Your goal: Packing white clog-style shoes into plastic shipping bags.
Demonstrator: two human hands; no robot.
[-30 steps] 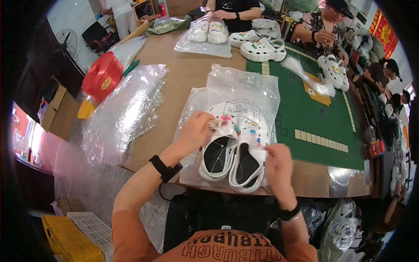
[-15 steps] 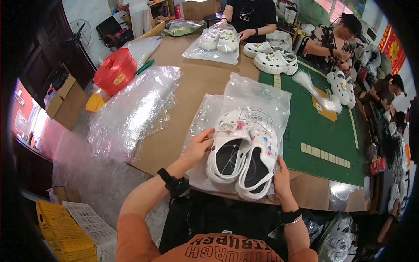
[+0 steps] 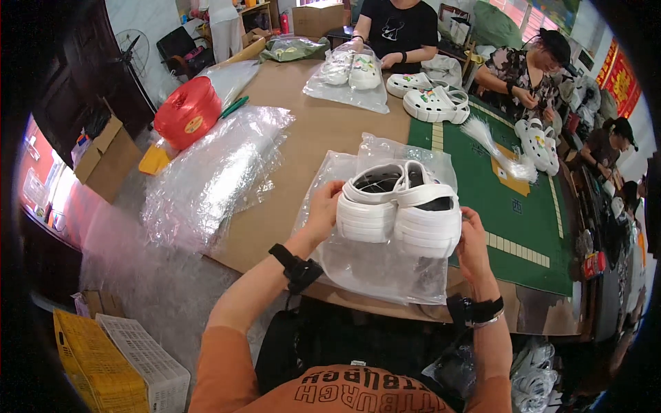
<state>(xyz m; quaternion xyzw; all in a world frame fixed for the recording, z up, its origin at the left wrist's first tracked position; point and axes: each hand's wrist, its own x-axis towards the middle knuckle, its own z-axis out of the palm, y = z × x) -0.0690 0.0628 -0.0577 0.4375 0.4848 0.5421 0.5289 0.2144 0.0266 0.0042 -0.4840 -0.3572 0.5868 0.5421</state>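
Observation:
A pair of white clogs, the left clog (image 3: 368, 213) and the right clog (image 3: 428, 221), sits side by side on a clear plastic bag (image 3: 396, 275), heels toward me. Thin clear strands cross the left clog's opening. Whether the toes are inside the bag is hidden. My left hand (image 3: 325, 212) is closed against the left clog's outer side, its fingertips partly behind it. On the opposite side, my right hand (image 3: 474, 241) has its fingers curled against the right clog.
A stack of clear bags (image 3: 213, 179) and a red twine roll (image 3: 187, 113) lie left. Across the table a co-worker (image 3: 399, 34) handles bagged clogs (image 3: 348, 72). White clogs (image 3: 437, 104) and clear ties (image 3: 496, 148) lie near the green mat (image 3: 482, 199). Another person (image 3: 520, 76) sits right.
The clogs have moved away from me and tipped, so their thick heels now show instead of the decorated toes. Both hands moved farther forward with them. The bagged clogs opposite shifted slightly right.

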